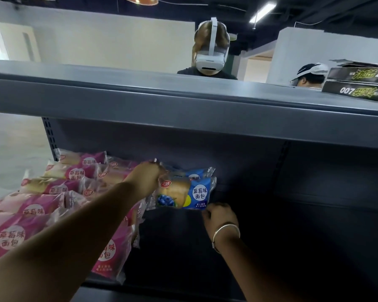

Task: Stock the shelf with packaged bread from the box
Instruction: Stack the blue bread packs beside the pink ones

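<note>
A blue packet of blueberry bread (184, 194) is held deep inside the dark grey shelf (271, 225), with a second blue packet (194, 174) right behind it. My left hand (145, 178) grips the front packet's left end. My right hand (219, 215) pinches its lower right corner; a bangle sits on that wrist. Several pink strawberry bread packets (59, 186) lie in rows across the left part of the shelf. The box is out of view.
The upper shelf board (140, 99) overhangs the hands. Two flat black cartons (358, 83) lie on its right end. Two people wearing white headsets stand behind the shelving (212, 51). The shelf's right part is dark and bare.
</note>
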`<state>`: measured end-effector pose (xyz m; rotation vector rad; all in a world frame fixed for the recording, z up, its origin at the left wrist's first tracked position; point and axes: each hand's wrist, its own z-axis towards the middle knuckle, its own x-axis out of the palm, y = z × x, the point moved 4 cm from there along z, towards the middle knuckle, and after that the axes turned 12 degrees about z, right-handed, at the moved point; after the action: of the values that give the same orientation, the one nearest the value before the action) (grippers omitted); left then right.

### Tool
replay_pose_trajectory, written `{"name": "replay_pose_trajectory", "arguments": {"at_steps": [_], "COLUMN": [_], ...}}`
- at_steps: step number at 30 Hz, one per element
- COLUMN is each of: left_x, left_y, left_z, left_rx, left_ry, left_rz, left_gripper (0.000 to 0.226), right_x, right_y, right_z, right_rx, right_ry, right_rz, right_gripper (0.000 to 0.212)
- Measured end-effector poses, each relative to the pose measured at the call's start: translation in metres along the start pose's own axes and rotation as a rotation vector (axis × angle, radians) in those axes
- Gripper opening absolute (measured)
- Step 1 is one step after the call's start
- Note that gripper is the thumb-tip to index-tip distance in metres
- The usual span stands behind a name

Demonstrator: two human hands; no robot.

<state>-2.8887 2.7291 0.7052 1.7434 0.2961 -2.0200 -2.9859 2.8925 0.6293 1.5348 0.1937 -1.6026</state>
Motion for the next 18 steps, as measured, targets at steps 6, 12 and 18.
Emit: {"name": "replay_pose_trajectory", "arguments": {"at_steps": [6, 12, 18], "left_x": [0.006, 0.006, 0.013], "left_y": [-0.001, 0.002, 0.004], "left_z": [0.006, 0.016, 0.021], "left_rx": [0.031, 0.009, -0.004], "left_ry": [-0.066, -0.064, -0.042], "left_rz": [0.420, 0.370, 0.338], "left_gripper": [0.039, 0.030, 0.028], "right_x": [0.007, 0.009, 0.013], "right_y": [0.003, 0.005, 0.000], "right_z": [0.002, 0.009, 0.016], "right_rx": [-0.015, -0.028, 0.021], "right_ry": [0.047, 0.028, 0.052], "right_rz": [-0.104, -0.145, -0.105], "right_gripper": [0.029, 0.026, 0.028]}}
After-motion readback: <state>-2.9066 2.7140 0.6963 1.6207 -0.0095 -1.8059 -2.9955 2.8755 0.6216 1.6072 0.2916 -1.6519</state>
